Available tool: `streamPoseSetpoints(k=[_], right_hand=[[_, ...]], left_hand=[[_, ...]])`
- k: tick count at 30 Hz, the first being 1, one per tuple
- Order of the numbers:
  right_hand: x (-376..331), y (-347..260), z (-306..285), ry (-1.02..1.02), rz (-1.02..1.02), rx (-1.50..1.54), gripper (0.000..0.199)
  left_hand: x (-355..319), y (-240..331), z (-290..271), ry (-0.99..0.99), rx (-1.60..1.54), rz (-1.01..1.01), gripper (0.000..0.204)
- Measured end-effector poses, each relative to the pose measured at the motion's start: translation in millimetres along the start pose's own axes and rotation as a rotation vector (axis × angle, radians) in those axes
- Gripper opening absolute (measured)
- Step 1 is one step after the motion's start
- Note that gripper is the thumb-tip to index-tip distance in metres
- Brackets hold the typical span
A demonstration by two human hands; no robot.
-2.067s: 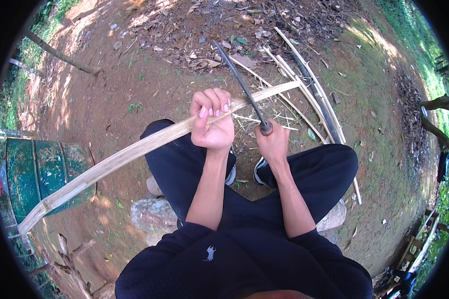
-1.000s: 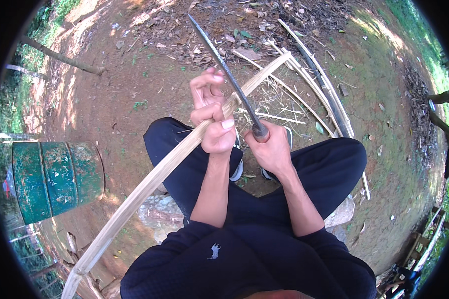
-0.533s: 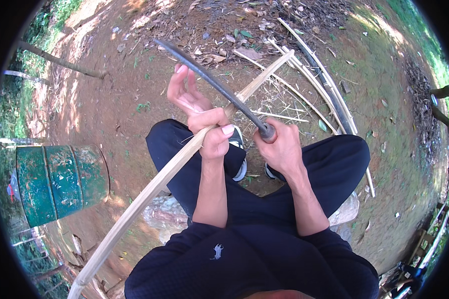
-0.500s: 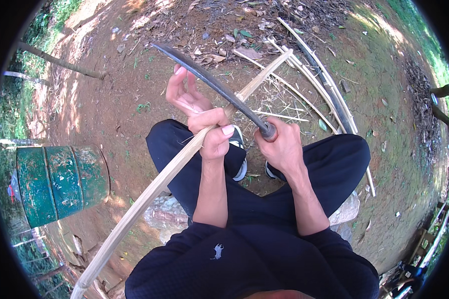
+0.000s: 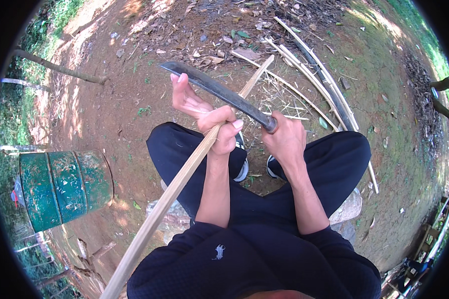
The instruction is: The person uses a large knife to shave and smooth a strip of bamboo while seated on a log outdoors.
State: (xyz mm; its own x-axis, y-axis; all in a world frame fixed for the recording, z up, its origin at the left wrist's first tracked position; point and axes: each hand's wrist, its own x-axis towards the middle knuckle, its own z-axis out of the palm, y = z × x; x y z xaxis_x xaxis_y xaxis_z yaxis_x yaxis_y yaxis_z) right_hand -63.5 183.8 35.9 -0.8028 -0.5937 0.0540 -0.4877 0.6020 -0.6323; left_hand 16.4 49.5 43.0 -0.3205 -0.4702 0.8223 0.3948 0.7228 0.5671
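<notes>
holds pale wooden strip (image 5: 173, 194) in left hand (image 5: 217, 118), pinched between thumb (image 5: 230, 133) and bent index finger (image 5: 219, 114), other fingers (image 5: 181, 87) loosely raised; clasps long-bladed knife (image 5: 219, 92) in right hand (image 5: 287, 142), closed round handle; crosses strip with blade, unclear whether touching; slants strip over dark trousers (image 5: 184, 154); includes loose strips (image 5: 307, 74) on brown ground (image 5: 110, 104)

The strip (image 5: 182, 174), long, thin and pale wood-coloured with a lengthwise grain, slants from its narrow end beyond the left hand (image 5: 215, 122), which pinches it between thumb and fingers, down past the lower left edge of view. The knife (image 5: 222, 92) has a long, dark, slightly curved blade and a short handle gripped in the right hand (image 5: 287, 142); its blade points up and leftward, crossing over the strip just beyond the pinch.
</notes>
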Motion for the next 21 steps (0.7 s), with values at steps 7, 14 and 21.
streamPoseSetpoints(k=[7, 14, 21], right_hand=[[-1, -3, -10, -0.001, 0.012, -0.11, 0.013], [-2, -1, -13, 0.082, -0.053, -0.124, 0.01], [-4, -5, -17, 0.038, -0.065, -0.082, 0.012]], left_hand=[[-5, -9, -1, -0.031, 0.092, 0.064, 0.024], [-1, -12, -1, 0.007, 0.139, 0.105, 0.024], [6, -1, -1, 0.09, 0.094, 0.049, 0.026]])
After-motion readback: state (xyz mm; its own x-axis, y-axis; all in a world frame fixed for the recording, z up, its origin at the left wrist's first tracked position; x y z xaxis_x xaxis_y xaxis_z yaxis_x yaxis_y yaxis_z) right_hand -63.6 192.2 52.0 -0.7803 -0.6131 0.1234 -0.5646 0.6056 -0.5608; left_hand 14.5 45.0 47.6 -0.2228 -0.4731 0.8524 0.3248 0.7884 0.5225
